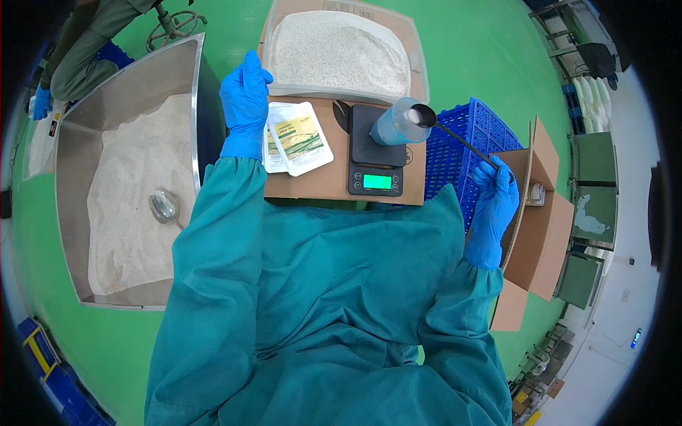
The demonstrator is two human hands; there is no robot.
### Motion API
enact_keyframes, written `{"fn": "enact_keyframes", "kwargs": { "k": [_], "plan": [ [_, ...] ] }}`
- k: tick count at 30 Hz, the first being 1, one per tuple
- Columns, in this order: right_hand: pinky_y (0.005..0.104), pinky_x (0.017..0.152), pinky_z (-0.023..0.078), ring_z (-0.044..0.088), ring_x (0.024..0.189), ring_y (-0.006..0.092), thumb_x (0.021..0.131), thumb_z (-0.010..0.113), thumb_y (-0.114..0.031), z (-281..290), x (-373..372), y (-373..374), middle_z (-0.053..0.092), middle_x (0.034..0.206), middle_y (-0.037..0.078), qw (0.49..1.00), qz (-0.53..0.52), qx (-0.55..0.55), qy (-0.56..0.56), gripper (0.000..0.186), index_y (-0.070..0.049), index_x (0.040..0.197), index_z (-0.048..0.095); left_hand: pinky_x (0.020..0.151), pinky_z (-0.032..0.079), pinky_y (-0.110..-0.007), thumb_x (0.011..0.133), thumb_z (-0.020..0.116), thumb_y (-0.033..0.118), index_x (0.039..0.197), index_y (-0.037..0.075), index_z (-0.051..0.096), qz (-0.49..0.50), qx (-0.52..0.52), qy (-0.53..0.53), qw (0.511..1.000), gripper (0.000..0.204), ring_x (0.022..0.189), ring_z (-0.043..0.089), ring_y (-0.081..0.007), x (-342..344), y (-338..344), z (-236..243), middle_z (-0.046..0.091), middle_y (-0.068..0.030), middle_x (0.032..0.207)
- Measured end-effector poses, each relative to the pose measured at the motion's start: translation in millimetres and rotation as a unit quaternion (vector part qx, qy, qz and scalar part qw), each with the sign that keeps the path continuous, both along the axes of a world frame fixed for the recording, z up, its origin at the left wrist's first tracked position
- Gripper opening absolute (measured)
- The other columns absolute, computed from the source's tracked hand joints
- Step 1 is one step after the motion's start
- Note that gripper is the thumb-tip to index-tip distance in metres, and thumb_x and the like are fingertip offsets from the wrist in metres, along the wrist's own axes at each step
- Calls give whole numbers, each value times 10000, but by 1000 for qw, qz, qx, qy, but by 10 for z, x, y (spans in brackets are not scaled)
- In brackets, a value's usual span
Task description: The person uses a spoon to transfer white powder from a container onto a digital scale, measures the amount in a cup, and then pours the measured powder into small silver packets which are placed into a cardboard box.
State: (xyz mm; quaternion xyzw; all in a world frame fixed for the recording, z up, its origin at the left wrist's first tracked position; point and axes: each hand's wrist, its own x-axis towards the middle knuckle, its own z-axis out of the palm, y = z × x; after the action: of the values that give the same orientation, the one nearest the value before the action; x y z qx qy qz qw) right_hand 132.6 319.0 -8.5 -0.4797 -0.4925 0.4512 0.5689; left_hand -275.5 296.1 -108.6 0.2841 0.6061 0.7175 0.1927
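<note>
My gloved right hand point(489, 202) grips a long black-handled scoop point(426, 115), its round head at the top of a translucent cup point(391, 128) on the black scale point(373, 160) with a lit green display. My gloved left hand point(245, 103) is raised beside two white pouches point(302, 142) with yellow-green labels, fingers curled together; whatever they may hold is hidden. The pouches lie on a cardboard surface point(305, 188). Behind them sits a plastic tub point(419, 64) of pale granular powder point(334, 53).
A steel bin point(74, 184) of pale powder with a metal scoop point(163, 206) is at left. A blue crate point(447, 135) and open cardboard box point(543, 248) are at right. A co-worker's leg point(85, 64) and gloved hand point(41, 103) show upper left, near a stool base point(167, 28).
</note>
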Motion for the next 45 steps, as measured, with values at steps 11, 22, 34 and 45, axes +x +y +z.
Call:
{"fn": "enact_keyframes", "kwargs": {
  "k": [11, 22, 34, 45],
  "plan": [
    [309, 678, 556, 655, 743, 194, 976, 512, -211, -12, 1, 3, 676, 900, 164, 1000, -3, 0, 8, 297, 50, 1103, 578, 493, 374, -268, 928, 532, 488, 626, 29, 614, 2, -3, 16, 1000, 556, 502, 468, -85, -20, -12, -8, 499, -19, 514],
    [311, 675, 556, 652, 743, 197, 981, 503, -211, 0, 4, -8, 673, 899, 160, 1000, 1, 2, 12, 303, 52, 1111, 577, 494, 380, -267, 932, 539, 466, 632, 28, 612, -4, 5, 10, 1000, 537, 506, 466, -83, -20, -10, -12, 516, -23, 534],
    [313, 674, 556, 650, 742, 199, 979, 507, -213, -25, 47, 12, 668, 899, 155, 1000, 5, -2, 28, 318, 63, 1120, 574, 490, 377, -265, 931, 545, 463, 629, 25, 613, 0, 3, 6, 1000, 536, 502, 464, -78, -13, -11, -6, 511, -20, 528],
    [318, 697, 552, 648, 784, 226, 975, 494, -167, -16, 22, 477, 655, 931, 169, 990, -4, -36, 135, 298, 77, 1136, 556, 505, 386, -274, 932, 529, 481, 626, 25, 619, 6, -15, 23, 1000, 557, 514, 479, -88, -21, -8, -21, 517, -28, 526]
  ]
}}
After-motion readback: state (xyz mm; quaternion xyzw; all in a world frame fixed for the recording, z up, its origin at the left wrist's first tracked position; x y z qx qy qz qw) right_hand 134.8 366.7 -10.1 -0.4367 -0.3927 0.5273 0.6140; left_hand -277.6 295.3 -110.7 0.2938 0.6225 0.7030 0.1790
